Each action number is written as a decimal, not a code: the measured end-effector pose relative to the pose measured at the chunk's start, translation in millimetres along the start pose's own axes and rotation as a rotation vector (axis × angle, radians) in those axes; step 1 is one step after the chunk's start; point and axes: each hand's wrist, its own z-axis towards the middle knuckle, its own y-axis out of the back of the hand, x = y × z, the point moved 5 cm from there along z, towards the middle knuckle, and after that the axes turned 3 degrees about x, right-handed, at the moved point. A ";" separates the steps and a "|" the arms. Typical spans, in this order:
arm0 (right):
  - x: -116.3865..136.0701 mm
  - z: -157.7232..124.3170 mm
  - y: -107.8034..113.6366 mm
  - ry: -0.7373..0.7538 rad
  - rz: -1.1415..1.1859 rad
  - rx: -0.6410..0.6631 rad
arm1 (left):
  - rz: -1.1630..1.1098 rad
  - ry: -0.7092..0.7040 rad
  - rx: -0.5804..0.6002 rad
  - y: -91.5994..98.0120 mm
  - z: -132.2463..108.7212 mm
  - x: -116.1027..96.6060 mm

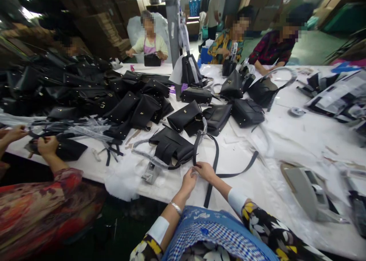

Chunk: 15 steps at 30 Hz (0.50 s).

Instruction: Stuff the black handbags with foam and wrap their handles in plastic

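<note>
Blue apron (pixel 228 224) cloth fronts the table (pixel 297 135), where the right hand (pixel 206 172) pinches a black strap (pixel 196 149) between its fingers, beside a black bag (pixel 174 148). Crossing lengths could tangle if tugged. Whether the left hand's (pixel 189 180) fingers grasp anything, I cannot tell; blur obscures the piled bags (pixel 85 85).

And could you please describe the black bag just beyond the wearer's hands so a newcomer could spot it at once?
On the long white table, find the wearer's bare left hand and right hand, close together near its front edge. Just beyond, slightly left, lies a smooth black bag. It is the bag nearest those hands, its clear-plastic-wrapped handle curving around its left and near sides.
</note>
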 end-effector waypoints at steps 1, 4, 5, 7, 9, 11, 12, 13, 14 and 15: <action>5.4 -0.2 3.5 0.020 0.067 0.001 | -0.002 -0.030 0.011 -3.1 0.8 -4.5; 24.5 -7.5 20.3 0.094 0.298 0.003 | -0.009 -0.149 0.069 -11.1 -1.9 -24.8; 31.6 -11.6 27.1 0.117 0.375 0.003 | -0.007 -0.189 0.098 -13.8 -3.7 -33.0; 46.1 -20.7 40.6 0.148 0.511 -0.005 | 0.006 -0.251 0.160 -19.3 -7.4 -48.4; 60.3 -28.3 53.2 0.164 0.622 -0.023 | 0.027 -0.284 0.219 -25.1 -10.1 -59.8; 73.9 -33.5 66.4 0.175 0.713 -0.058 | 0.045 -0.293 0.267 -30.3 -12.5 -65.5; 80.5 -35.6 74.0 0.182 0.755 -0.083 | 0.053 -0.293 0.285 -32.3 -14.0 -66.1; 87.2 -38.1 82.6 0.189 0.793 -0.111 | 0.060 -0.292 0.299 -33.7 -16.0 -65.5; 94.2 -41.3 92.1 0.198 0.830 -0.139 | 0.066 -0.289 0.309 -34.3 -18.5 -63.8; 101.4 -45.5 102.6 0.208 0.869 -0.170 | 0.071 -0.285 0.316 -34.1 -21.6 -61.4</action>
